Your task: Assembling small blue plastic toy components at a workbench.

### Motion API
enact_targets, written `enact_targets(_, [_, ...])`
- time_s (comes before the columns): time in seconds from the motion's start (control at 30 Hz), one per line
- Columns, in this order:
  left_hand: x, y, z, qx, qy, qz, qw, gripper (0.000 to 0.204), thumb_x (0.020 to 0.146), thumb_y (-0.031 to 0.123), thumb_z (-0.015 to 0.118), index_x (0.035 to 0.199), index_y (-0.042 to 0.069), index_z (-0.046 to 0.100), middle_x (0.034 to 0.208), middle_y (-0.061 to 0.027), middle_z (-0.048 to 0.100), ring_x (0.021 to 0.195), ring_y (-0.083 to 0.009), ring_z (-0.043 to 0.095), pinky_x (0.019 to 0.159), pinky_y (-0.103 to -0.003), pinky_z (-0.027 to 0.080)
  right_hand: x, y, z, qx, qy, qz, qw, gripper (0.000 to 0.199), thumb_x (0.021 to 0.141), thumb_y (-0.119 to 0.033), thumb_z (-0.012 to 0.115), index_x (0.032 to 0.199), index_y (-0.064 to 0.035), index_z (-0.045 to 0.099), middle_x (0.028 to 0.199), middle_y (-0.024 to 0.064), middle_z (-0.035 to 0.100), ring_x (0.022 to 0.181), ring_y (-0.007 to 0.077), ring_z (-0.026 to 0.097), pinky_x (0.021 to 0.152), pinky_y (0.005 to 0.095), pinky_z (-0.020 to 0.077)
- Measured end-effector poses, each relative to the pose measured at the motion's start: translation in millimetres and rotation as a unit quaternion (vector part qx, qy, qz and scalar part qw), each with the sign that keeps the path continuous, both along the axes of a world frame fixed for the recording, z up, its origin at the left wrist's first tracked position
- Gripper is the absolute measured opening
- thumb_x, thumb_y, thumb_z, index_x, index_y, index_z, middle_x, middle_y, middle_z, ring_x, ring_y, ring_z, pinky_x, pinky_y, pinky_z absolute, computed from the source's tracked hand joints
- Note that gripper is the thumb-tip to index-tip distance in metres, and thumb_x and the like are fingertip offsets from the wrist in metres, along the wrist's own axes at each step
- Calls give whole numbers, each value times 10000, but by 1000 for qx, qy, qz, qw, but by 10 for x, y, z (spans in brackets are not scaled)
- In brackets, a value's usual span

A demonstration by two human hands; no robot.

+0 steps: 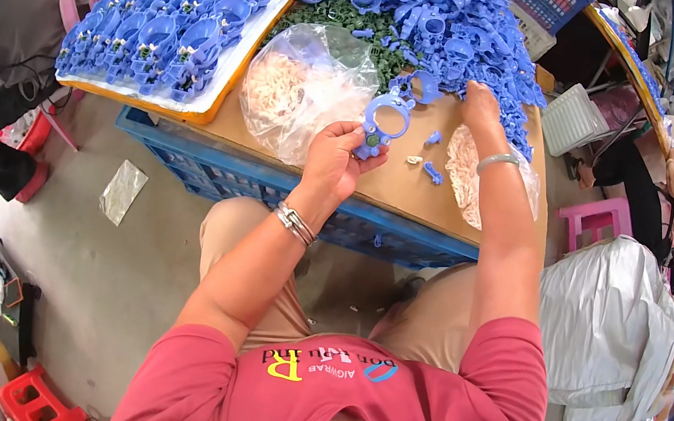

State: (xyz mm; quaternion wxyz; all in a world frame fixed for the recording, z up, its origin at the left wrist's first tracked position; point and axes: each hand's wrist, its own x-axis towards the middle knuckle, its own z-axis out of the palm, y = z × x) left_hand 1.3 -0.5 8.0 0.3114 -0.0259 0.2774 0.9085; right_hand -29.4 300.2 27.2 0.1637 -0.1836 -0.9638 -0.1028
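Note:
My left hand pinches a blue plastic ring-shaped part with a dark green piece at its lower end, held just over the table's near side. At the near right edge of a heap of blue plastic parts is my right hand. Its fingers are drawn together, and whatever is in them is hidden. Another blue ring part lies beyond the held one. Small blue pieces and a small cream piece lie on the cardboard-coloured tabletop between my hands.
A clear bag of cream pieces sits left of my left hand; more cream pieces lie under my right forearm. Dark green pieces edge the heap. A yellow-rimmed tray carries rows of blue assemblies. Blue crates support the tabletop. Other people sit nearby.

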Motion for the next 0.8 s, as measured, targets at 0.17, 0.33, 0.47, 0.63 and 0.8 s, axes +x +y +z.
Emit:
enact_targets(0.17, [16,45,35,-1,25,7,1000,96,846,21,452,935,-16,462,881,-143,549,757,-268,581,682,-408,522,83,31,254,-121,222,132,959,180,717,-90,551,877,-40,616,771,188,600,684,303,612,594,363,495])
enact_targets(0.33, [64,105,-12,-44,63,37,996,88,849,22,457,926,-13,483,871,-120,558,762,-233,582,691,-389,522,750,-898,437,-703,251,233,623,118,793,12,529,888,-1,596,689,37,577,543,83,519,467,200,417])
enact_targets(0.47, [156,179,-45,-48,121,56,990,88,846,11,467,915,-9,518,863,-98,570,759,-194,583,702,-383,525,1130,-1493,200,-716,203,239,624,113,791,30,534,892,11,583,684,44,555,561,94,506,496,210,414])
enact_targets(0.63, [222,203,-65,-62,151,71,984,97,845,8,476,924,-10,529,855,-80,570,745,-165,572,697,-357,526,1173,-1568,82,-675,228,308,631,121,803,35,526,900,6,592,709,24,542,621,77,494,539,196,400])
enact_targets(0.8, [242,196,-34,-94,173,76,977,98,843,13,483,922,-9,537,846,-73,574,750,-156,576,692,-334,524,1193,-1509,83,-662,238,300,644,122,797,33,533,894,-4,597,707,14,537,623,73,488,544,193,397])
